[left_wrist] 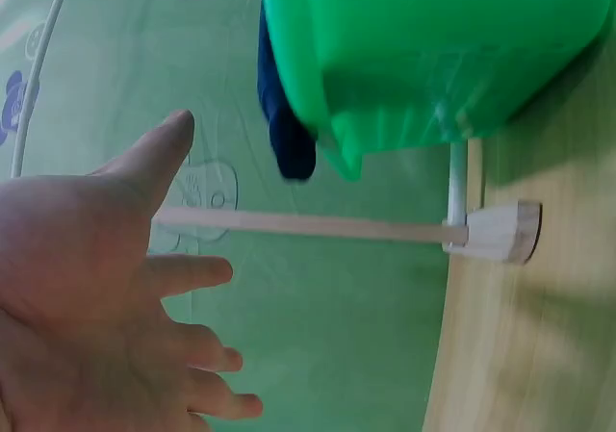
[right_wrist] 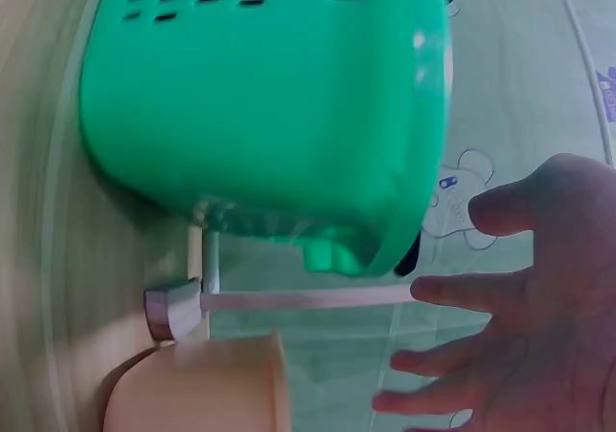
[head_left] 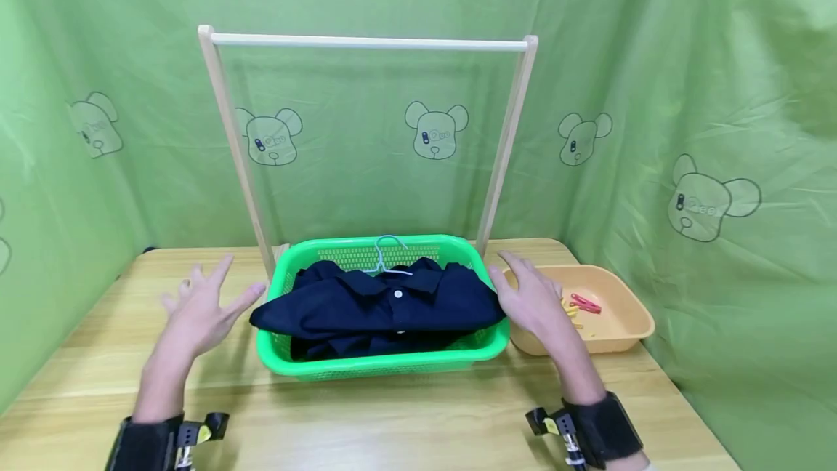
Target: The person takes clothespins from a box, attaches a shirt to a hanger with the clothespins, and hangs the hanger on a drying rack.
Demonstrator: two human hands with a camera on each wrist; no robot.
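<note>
A dark navy collared shirt [head_left: 418, 307] with white buttons lies in a green plastic basket [head_left: 386, 365], its ends draped over the left and right rims. A light-coloured hanger [head_left: 381, 256] pokes up at the shirt's collar. My left hand [head_left: 203, 311] hovers left of the basket, fingers spread and holding nothing; the left wrist view shows its bare palm [left_wrist: 87, 288]. On the other side, my right hand [head_left: 530, 296] is beside the shirt's right end, fingers extended. In the right wrist view that hand [right_wrist: 539, 326] has nothing between thumb and fingers.
Behind the basket stands a rack with wooden posts [head_left: 506, 144] and a white top bar [head_left: 373, 41]. A peach tray [head_left: 628, 311] with red and yellow clothespins sits to the right, partly behind my right hand. Green curtains [head_left: 366, 180] enclose the wooden table [head_left: 366, 420].
</note>
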